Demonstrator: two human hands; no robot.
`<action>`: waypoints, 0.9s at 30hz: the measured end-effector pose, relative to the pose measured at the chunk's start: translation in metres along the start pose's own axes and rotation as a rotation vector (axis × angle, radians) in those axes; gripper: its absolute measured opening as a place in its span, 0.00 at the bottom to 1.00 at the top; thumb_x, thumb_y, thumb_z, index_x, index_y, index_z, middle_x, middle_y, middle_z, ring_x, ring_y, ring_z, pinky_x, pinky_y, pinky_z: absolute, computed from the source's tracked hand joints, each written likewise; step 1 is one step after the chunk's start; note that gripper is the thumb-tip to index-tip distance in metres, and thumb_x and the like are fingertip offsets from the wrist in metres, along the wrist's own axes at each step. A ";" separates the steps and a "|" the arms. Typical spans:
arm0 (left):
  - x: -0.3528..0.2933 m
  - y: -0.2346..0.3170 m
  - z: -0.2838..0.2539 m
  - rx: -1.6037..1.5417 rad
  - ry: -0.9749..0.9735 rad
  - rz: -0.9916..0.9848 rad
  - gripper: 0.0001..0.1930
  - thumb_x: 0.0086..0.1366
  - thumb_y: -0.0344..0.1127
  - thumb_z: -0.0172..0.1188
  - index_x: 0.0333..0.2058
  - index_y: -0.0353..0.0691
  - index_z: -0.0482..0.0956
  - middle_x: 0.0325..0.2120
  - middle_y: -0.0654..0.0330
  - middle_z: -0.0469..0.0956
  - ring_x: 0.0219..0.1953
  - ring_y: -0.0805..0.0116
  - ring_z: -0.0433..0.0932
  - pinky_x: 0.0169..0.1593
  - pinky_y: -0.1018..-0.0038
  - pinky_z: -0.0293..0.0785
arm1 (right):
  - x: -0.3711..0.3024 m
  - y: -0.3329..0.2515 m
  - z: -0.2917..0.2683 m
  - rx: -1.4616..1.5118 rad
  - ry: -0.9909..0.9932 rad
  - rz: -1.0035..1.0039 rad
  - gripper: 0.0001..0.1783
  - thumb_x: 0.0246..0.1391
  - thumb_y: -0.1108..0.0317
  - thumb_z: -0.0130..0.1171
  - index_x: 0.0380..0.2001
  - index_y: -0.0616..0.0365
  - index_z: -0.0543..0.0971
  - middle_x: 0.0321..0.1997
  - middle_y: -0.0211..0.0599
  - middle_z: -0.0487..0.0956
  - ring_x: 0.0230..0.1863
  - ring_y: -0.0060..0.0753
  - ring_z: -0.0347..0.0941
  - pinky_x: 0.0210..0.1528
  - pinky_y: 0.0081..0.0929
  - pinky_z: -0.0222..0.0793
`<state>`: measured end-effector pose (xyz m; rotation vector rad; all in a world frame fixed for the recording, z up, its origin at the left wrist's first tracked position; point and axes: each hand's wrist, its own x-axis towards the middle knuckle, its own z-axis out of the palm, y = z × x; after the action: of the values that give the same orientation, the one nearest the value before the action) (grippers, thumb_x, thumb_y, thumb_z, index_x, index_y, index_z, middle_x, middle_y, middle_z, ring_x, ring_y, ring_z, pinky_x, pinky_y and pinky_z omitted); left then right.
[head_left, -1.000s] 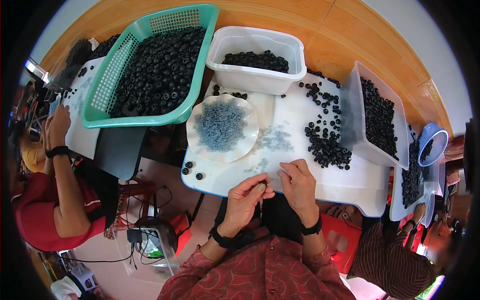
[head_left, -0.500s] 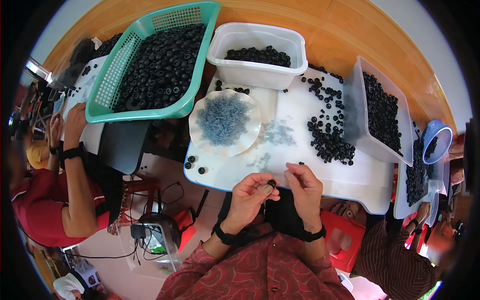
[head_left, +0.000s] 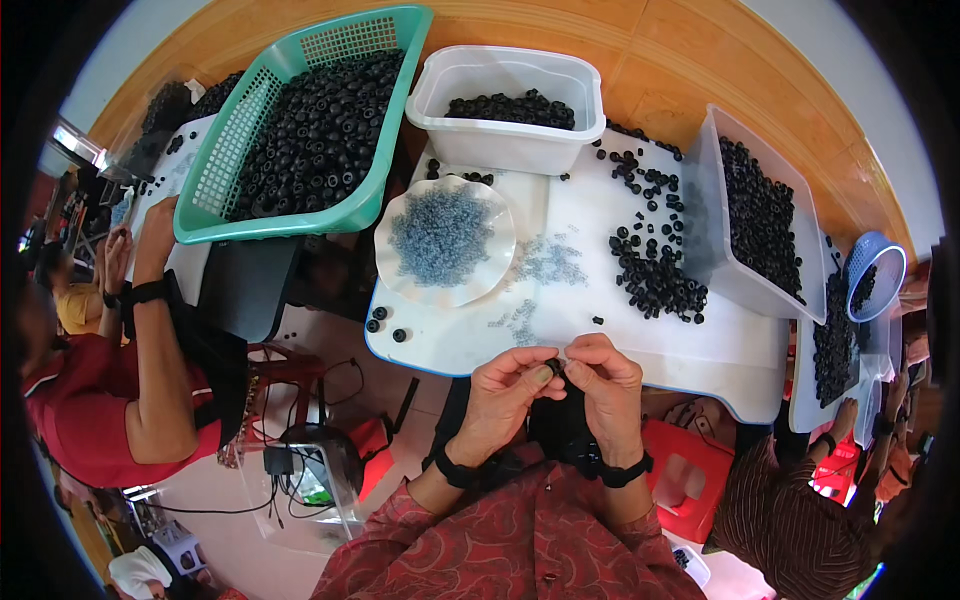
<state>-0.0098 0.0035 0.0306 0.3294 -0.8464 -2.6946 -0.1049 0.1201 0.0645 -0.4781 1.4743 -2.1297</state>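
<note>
Just off the table's near edge, my left hand [head_left: 510,390] pinches a small round black part [head_left: 554,367] between thumb and fingertips. My right hand [head_left: 604,385] meets it there, thumb and forefinger pressed together at the part; whether it grips the same part or a tiny piece of its own is hidden. Beyond my hands is a wavy-rimmed white plate [head_left: 400,275] heaped with small clear bluish pieces [head_left: 440,235]. More of these clear pieces [head_left: 550,260] lie scattered to its right. Loose black parts [head_left: 650,275] form a pile farther right.
A green basket [head_left: 290,232] of black rings stands at the far left, a white tub [head_left: 500,145] behind the plate. A translucent bin [head_left: 735,255] of black parts leans at the right, with a blue basket [head_left: 875,250] beyond. Co-workers sit at left [head_left: 120,420] and right [head_left: 790,500].
My right hand has moved left and its fingertips now meet the black part in my left hand. A single black piece on the table near my right hand shows more clearly.
</note>
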 end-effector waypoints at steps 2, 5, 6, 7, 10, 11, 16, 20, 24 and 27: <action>-0.001 0.000 0.001 -0.004 -0.004 -0.002 0.13 0.68 0.23 0.55 0.50 0.31 0.76 0.39 0.54 0.81 0.39 0.68 0.82 0.45 0.69 0.83 | -0.001 0.001 0.000 0.005 0.000 -0.008 0.08 0.53 0.84 0.61 0.37 0.64 0.82 0.41 0.34 0.76 0.43 0.25 0.74 0.48 0.21 0.70; -0.001 0.001 0.004 0.008 0.004 -0.001 0.13 0.68 0.23 0.55 0.50 0.31 0.76 0.40 0.54 0.81 0.39 0.68 0.82 0.45 0.69 0.83 | -0.003 0.000 0.000 -0.001 -0.007 0.019 0.08 0.53 0.84 0.62 0.36 0.65 0.82 0.42 0.35 0.76 0.42 0.25 0.74 0.48 0.21 0.71; -0.001 0.001 0.004 0.013 0.001 0.006 0.12 0.68 0.23 0.55 0.50 0.31 0.76 0.40 0.54 0.81 0.39 0.68 0.82 0.45 0.69 0.83 | -0.003 0.000 0.000 -0.003 -0.010 0.018 0.08 0.53 0.84 0.62 0.36 0.65 0.82 0.41 0.35 0.76 0.42 0.26 0.74 0.48 0.21 0.71; -0.001 0.000 0.004 0.018 -0.002 0.012 0.12 0.68 0.23 0.55 0.50 0.31 0.76 0.40 0.54 0.81 0.39 0.68 0.82 0.45 0.70 0.83 | -0.003 0.002 0.000 -0.006 -0.013 0.017 0.08 0.53 0.83 0.62 0.36 0.65 0.82 0.41 0.35 0.76 0.42 0.26 0.74 0.48 0.21 0.71; -0.001 -0.001 0.004 0.030 -0.015 0.022 0.13 0.68 0.23 0.55 0.50 0.30 0.75 0.40 0.54 0.80 0.39 0.70 0.81 0.45 0.72 0.82 | -0.004 0.004 -0.002 -0.012 -0.011 0.020 0.08 0.54 0.83 0.62 0.38 0.65 0.83 0.42 0.35 0.76 0.42 0.25 0.74 0.47 0.21 0.71; -0.002 -0.001 0.004 0.036 -0.015 0.025 0.13 0.68 0.23 0.55 0.50 0.29 0.75 0.40 0.54 0.80 0.39 0.70 0.81 0.46 0.73 0.82 | -0.004 0.004 -0.001 -0.009 -0.013 0.024 0.09 0.54 0.82 0.62 0.39 0.65 0.83 0.42 0.35 0.76 0.42 0.25 0.74 0.47 0.21 0.71; -0.001 -0.002 0.002 0.043 0.004 0.047 0.14 0.68 0.22 0.55 0.51 0.31 0.74 0.39 0.55 0.80 0.38 0.69 0.81 0.44 0.71 0.82 | -0.009 -0.003 0.008 -0.113 -0.006 0.016 0.10 0.56 0.81 0.59 0.41 0.66 0.83 0.44 0.36 0.75 0.41 0.24 0.74 0.45 0.20 0.72; 0.000 -0.002 0.000 0.018 0.014 0.020 0.14 0.67 0.23 0.55 0.51 0.31 0.74 0.39 0.55 0.80 0.38 0.68 0.81 0.44 0.70 0.83 | -0.010 -0.003 0.007 -0.105 -0.003 0.018 0.10 0.57 0.80 0.58 0.42 0.67 0.82 0.43 0.35 0.75 0.40 0.23 0.74 0.45 0.19 0.72; 0.000 -0.002 0.000 -0.022 -0.004 0.002 0.14 0.68 0.23 0.55 0.52 0.31 0.74 0.40 0.55 0.80 0.38 0.68 0.81 0.43 0.70 0.83 | -0.009 -0.002 0.005 -0.103 0.008 0.032 0.08 0.57 0.80 0.57 0.40 0.68 0.82 0.42 0.35 0.75 0.39 0.22 0.74 0.43 0.18 0.71; 0.000 -0.001 0.002 -0.019 -0.015 -0.009 0.14 0.68 0.23 0.56 0.52 0.31 0.74 0.40 0.54 0.80 0.38 0.68 0.82 0.43 0.70 0.83 | -0.009 -0.005 0.006 -0.065 0.018 0.073 0.07 0.57 0.81 0.58 0.38 0.68 0.82 0.42 0.34 0.75 0.38 0.21 0.74 0.41 0.18 0.71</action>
<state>-0.0109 0.0050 0.0312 0.3103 -0.8254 -2.7143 -0.0953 0.1219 0.0718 -0.4234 1.5514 -2.0396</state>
